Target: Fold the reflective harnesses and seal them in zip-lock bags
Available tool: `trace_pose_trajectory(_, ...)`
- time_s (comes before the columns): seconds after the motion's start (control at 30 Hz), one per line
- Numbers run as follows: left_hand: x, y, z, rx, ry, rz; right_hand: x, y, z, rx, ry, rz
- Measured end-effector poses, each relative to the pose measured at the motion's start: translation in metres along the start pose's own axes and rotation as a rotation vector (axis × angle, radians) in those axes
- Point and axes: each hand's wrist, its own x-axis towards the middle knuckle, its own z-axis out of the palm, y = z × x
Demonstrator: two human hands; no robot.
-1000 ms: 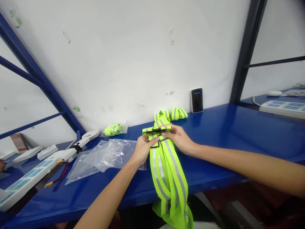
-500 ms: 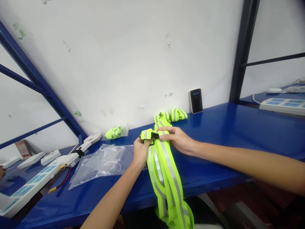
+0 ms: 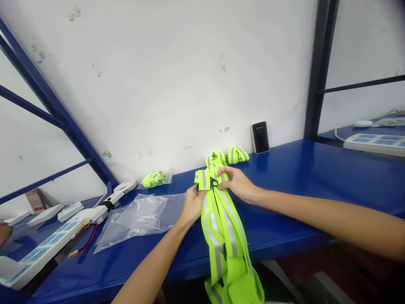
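A neon yellow reflective vest (image 3: 223, 236) with silver stripes hangs in long bands over the front edge of the blue workbench (image 3: 284, 185). Its upper part lies bunched on the bench. My left hand (image 3: 193, 206) is shut on a folded band end (image 3: 202, 179) at the top of the bundle. My right hand (image 3: 237, 183) pinches the bands just to its right. A small black buckle (image 3: 214, 183) shows between my hands, partly hidden by my fingers.
A clear plastic bag (image 3: 139, 221) lies left of my left arm, and a bagged yellow vest (image 3: 155, 179) sits by the wall. A black digital device (image 3: 260, 137) stands against the wall. White power strips (image 3: 41, 249) sit lower left, near a small white fan (image 3: 125, 185). A co-worker's hand (image 3: 4, 233) shows at far left.
The folded band end has turned from lying sideways to a more upright position by the buckle. My hands have drawn closer together, and the hanging bands have shifted slightly.
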Motion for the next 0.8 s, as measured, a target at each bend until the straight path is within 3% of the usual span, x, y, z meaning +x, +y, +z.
trace_pose_trajectory(0.2,-0.005,0.003,0.001,-0.020,-0.110,-0.035,0.000,0.007,-0.007,-0.226,-0.024,-0.113)
trace_pose_trajectory(0.3,-0.006,0.004,0.001,-0.023,-0.110,-0.002,-0.002,0.005,-0.009,-0.239,-0.031,-0.147)
trace_pose_trajectory(0.53,-0.005,0.002,0.000,0.052,-0.012,0.159,-0.005,-0.004,-0.002,0.100,-0.142,0.208)
trace_pose_trajectory(0.63,-0.005,0.000,0.001,0.040,-0.007,0.205,-0.010,-0.005,0.002,0.120,-0.231,0.197)
trace_pose_trajectory(0.8,-0.003,-0.004,0.002,0.094,0.035,0.258,-0.015,-0.006,0.006,0.153,-0.252,0.176)
